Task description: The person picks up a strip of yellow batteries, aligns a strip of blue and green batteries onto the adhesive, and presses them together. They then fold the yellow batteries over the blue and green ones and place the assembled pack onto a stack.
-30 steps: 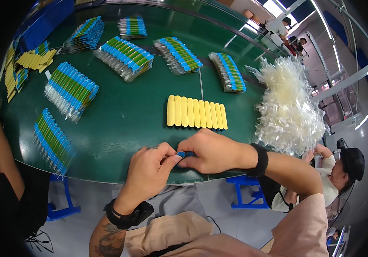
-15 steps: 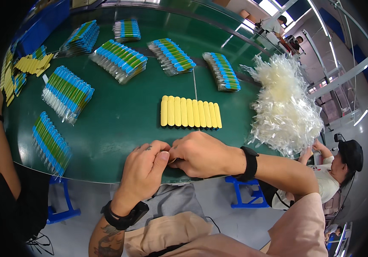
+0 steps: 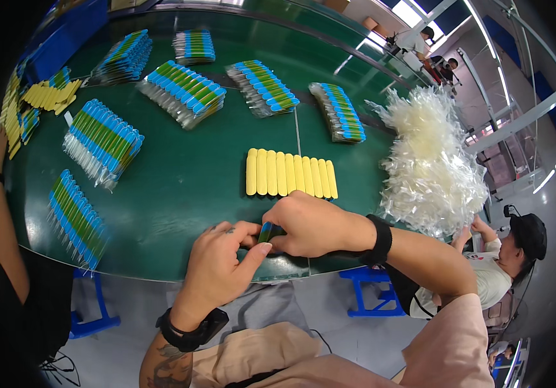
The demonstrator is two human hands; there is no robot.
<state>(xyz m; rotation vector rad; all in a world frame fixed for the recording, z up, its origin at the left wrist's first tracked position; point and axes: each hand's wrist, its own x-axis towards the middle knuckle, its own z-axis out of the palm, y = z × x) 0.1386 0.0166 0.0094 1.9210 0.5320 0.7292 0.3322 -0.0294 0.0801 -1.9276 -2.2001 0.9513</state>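
Observation:
Close to the table's near edge, my left hand (image 3: 221, 265) and my right hand (image 3: 313, 226) meet, fingers closed together. Between their fingertips shows a short part of a blue and green nail file (image 3: 265, 232), a flat strip with a rounded end. My left thumb and fingers pinch it from the left, and my right fingers hold its other side. Whether a clear sleeve covers it is hidden by my fingers. Just beyond my hands lies a row of yellow nail files (image 3: 291, 173), side by side, yellow faces up.
Stacks of blue-green nail files in clear sleeves (image 3: 184, 90) stand across the green table (image 3: 181, 174). A heap of clear plastic sleeves (image 3: 430, 168) lies right. Loose yellow files (image 3: 48, 97) are far left, beside another person's arm (image 3: 6, 220). A person in a cap (image 3: 507, 252) sits right.
My hands have shifted slightly right, and the blue-green end of the nail file now shows between them. My right hand has come up against the near side of the yellow row.

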